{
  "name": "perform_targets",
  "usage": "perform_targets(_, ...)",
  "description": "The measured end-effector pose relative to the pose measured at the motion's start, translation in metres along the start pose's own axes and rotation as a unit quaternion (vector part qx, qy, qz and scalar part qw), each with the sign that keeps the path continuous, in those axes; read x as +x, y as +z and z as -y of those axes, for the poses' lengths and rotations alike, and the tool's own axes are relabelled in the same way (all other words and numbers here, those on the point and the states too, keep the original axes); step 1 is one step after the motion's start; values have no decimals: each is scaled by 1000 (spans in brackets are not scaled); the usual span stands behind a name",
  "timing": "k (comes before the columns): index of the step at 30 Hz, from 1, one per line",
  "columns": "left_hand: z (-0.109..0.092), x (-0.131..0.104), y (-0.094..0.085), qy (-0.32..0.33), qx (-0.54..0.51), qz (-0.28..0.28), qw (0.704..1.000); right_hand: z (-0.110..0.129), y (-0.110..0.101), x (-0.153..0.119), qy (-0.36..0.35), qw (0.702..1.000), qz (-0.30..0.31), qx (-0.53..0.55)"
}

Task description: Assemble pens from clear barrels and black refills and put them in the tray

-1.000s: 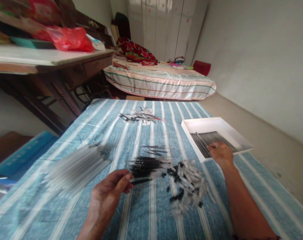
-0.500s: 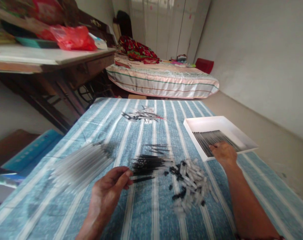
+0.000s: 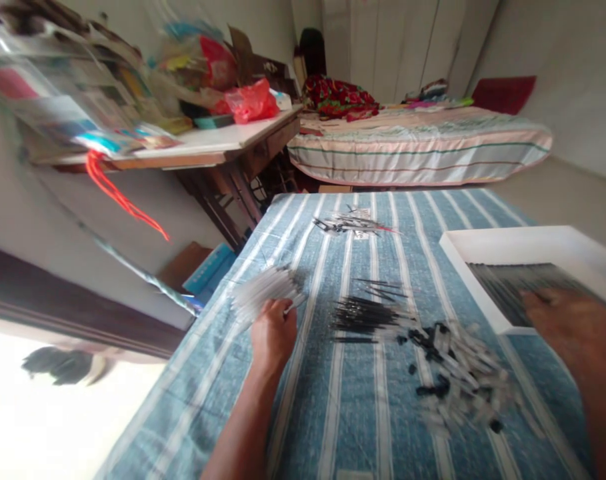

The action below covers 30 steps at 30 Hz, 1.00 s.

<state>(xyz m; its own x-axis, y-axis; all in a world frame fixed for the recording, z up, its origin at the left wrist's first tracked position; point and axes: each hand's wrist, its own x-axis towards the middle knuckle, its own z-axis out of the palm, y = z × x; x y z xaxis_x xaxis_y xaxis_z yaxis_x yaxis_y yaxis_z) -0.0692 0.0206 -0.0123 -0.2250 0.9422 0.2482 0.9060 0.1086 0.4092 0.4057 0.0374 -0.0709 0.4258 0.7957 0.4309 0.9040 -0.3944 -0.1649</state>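
My left hand (image 3: 275, 331) is at the near right edge of a pile of clear tubes (image 3: 263, 290), its fingers pinched together on something I cannot make out. My right hand (image 3: 567, 320) is over the near side of a white box (image 3: 517, 240), its fingertips touching the row of dark thin rods (image 3: 507, 283) inside; blur hides whether it holds one. Between the hands lie a bundle of black sticks (image 3: 365, 315) and a heap of small clear and black pieces (image 3: 467, 380).
Farther back on the striped cloth (image 3: 303, 400) is a small pile of thin mixed parts (image 3: 355, 223). A side table (image 3: 207, 143) with bags stands at the left. A bed (image 3: 417, 157) is beyond the far edge.
The view has turned left. My left hand has moved from beside the black sticks to the clear tubes. My right hand remains at the white box.
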Motion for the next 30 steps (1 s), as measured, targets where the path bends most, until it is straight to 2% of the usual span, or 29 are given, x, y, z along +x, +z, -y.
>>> perform_targets(3, -5, -1, 6, 22, 82, 51, 995, 27, -15, -13, -111, 989, -86, 39)
perform_targets(6, -10, 0, 8, 29, 136, 77, 987, 69, -34, -30, -220, 961, -112, 123)
perform_targets(10, -15, 1, 6, 26, 181, 113, 977, 122, -49, -59, -335, 904, -73, 255)
perform_targets(12, -16, 1, 5, 27, 196, 123, 972, 142, -53, -76, -391, 875, -40, 282)
perform_targets(15, -16, -3, 5, 43, 202, 107, 973, 164, -57, -97, -458, 845, 9, 277)
perform_targets(19, -16, -8, 10, 74, 155, 70, 983, 182, -58, -114, -499, 840, 36, 211)
perform_targets(22, -16, -11, 14, 86, 43, 50, 994, 187, -55, -119, -511, 844, 40, 159)
perform_targets(26, -17, -14, 15, 109, -84, 69, 988, 187, -50, -121, -528, 839, 33, 128)
perform_targets(30, -19, -15, 14, 122, -133, 90, 979, 187, -50, -121, -544, 831, 30, 110)
